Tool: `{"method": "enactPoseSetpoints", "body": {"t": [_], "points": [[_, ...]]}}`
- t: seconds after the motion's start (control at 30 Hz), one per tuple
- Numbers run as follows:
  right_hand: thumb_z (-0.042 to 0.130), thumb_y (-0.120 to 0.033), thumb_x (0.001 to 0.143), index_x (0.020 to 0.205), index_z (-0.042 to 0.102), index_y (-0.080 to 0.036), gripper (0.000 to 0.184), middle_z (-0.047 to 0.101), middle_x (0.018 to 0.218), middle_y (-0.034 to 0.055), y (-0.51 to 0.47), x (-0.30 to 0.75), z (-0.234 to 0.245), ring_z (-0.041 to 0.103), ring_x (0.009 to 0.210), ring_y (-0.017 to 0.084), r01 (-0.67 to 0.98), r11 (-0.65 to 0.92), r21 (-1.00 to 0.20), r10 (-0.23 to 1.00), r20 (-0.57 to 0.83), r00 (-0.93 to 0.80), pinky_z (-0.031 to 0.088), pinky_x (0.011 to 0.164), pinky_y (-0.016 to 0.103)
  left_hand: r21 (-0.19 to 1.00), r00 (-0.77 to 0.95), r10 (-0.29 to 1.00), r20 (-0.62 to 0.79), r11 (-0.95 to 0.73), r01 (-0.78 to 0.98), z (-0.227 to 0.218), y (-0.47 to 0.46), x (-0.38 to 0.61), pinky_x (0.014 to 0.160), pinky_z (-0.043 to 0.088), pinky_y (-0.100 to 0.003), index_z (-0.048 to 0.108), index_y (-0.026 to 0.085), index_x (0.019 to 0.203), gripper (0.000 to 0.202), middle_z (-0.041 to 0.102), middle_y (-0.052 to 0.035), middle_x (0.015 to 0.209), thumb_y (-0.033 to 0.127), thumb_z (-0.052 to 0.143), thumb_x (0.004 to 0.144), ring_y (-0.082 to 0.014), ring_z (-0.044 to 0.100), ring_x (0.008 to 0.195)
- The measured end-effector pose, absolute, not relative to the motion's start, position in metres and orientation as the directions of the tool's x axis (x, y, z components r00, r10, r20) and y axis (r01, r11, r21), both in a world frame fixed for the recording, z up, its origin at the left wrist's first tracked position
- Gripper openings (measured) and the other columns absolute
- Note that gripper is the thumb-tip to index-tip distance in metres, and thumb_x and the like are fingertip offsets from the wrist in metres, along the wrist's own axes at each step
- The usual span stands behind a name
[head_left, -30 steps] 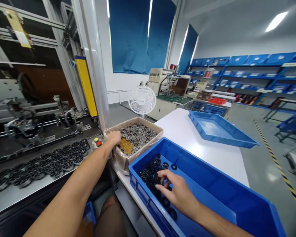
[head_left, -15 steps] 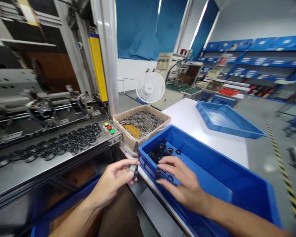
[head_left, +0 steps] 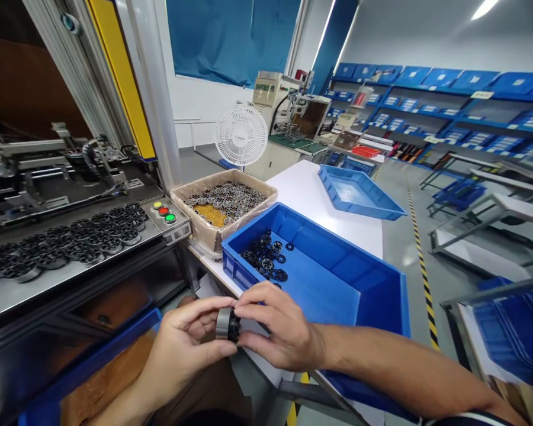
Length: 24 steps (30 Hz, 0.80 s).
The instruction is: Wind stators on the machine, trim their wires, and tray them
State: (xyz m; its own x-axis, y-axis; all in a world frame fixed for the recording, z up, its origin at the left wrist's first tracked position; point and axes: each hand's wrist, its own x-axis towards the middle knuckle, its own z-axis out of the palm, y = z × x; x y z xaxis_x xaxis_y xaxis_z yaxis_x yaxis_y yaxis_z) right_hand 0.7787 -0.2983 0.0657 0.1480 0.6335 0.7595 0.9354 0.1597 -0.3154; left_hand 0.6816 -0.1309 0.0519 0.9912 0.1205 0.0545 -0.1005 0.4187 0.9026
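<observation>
Lower centre of frame: left hand (head_left: 182, 349) and right hand (head_left: 282, 328) pinch grey-and-black round part (head_left: 225, 324) between fingertips from either side. Centre: blue bin (head_left: 337, 254), black pieces (head_left: 266, 260) heaped toward its left end. Left of centre, just beside bin: lined carton (head_left: 204, 236) of grey rings (head_left: 240, 198), yellow patch (head_left: 211, 214) showing. Left: round black parts (head_left: 75, 239) massed on metal ledge (head_left: 77, 275) near button panel (head_left: 157, 220). Upper centre: white fan (head_left: 241, 135). Right of centre: shallow blue tray (head_left: 355, 192) on white table (head_left: 293, 176).
</observation>
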Motion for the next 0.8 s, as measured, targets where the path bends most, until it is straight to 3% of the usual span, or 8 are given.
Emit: {"method": "enactPoseSetpoints", "body": {"t": [0.23,0.4,0.8], "points": [[0.071,-0.035,0.083,0.112,0.056,-0.010,0.041,0.066,0.092,0.0135,-0.299,0.782,0.066,0.063,0.085,0.020,0.944,0.186,-0.274,0.622,0.776,0.103,0.056,0.072,0.037,0.891,0.999,0.052,0.012,0.453,-0.034,0.041,-0.131,0.678,0.074,0.060,-0.023,0.076,0.023,0.101,0.045,0.079,-0.0076,0.091,0.007,0.085,0.060,-0.0209,0.075,0.083],[0.066,-0.018,0.086,0.117,0.056,-0.010,0.033,0.065,0.100,0.0144,-0.300,0.783,0.068,0.063,0.094,0.020,0.962,0.189,-0.198,0.655,0.755,0.026,0.057,0.079,0.035,0.898,0.995,0.096,0.036,0.433,-0.074,0.043,-0.131,0.676,0.072,0.058,-0.016,0.076,0.026,0.100,0.046,0.079,-0.0048,0.092,0.004,0.084,0.060,-0.0175,0.075,0.082],[0.070,-0.029,0.085,0.106,0.062,-0.002,0.036,0.068,0.090,0.0168,-0.300,0.787,0.069,0.064,0.086,0.022,0.981,0.175,-0.089,0.641,0.766,-0.045,0.058,0.077,0.036,0.922,0.992,0.120,-0.024,0.385,-0.025,0.039,-0.130,0.675,0.073,0.060,-0.020,0.077,0.026,0.102,0.048,0.079,-0.0056,0.094,0.009,0.086,0.058,-0.0218,0.075,0.084]]}}
